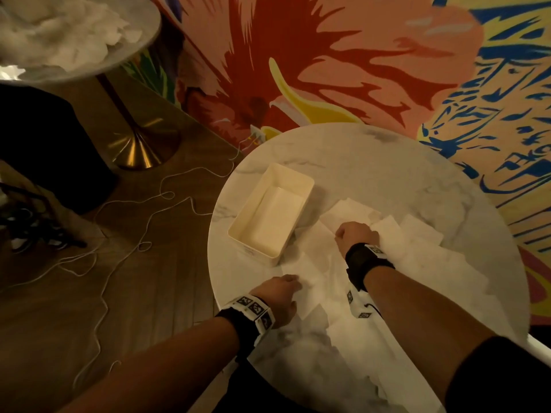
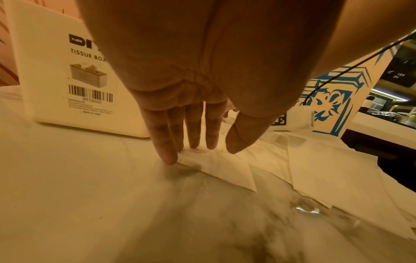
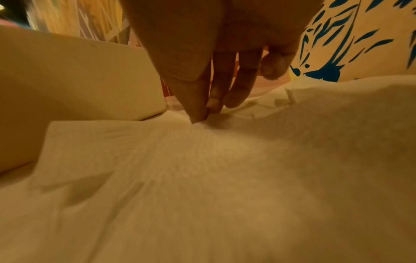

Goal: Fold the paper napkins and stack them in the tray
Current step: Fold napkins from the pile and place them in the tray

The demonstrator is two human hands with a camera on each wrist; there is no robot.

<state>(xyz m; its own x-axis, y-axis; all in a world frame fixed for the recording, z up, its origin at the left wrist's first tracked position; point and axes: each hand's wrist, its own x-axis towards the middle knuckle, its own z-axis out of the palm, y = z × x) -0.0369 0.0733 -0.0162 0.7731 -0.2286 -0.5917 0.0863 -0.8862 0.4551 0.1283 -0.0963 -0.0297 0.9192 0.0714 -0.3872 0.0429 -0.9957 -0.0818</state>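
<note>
Both my hands are on one paper napkin, beside the tray.

Nearest me, my left hand (image 1: 278, 296) lies with fingers (image 2: 166, 142) straight, their tips pressing the near corner of the napkin (image 1: 316, 263) flat on the round marble table (image 1: 387, 162). Farther out, my right hand (image 1: 356, 235) pinches the napkin's far edge between thumb and fingertips (image 3: 198, 113), lifting it slightly. More loose napkins (image 1: 417, 251) overlap to the right. Just left of the napkin stands the cream tissue-box tray (image 1: 298, 178), nothing inside it. Beyond, a second table (image 1: 143, 34) carries a heap of crumpled white paper (image 1: 68, 37).
</note>
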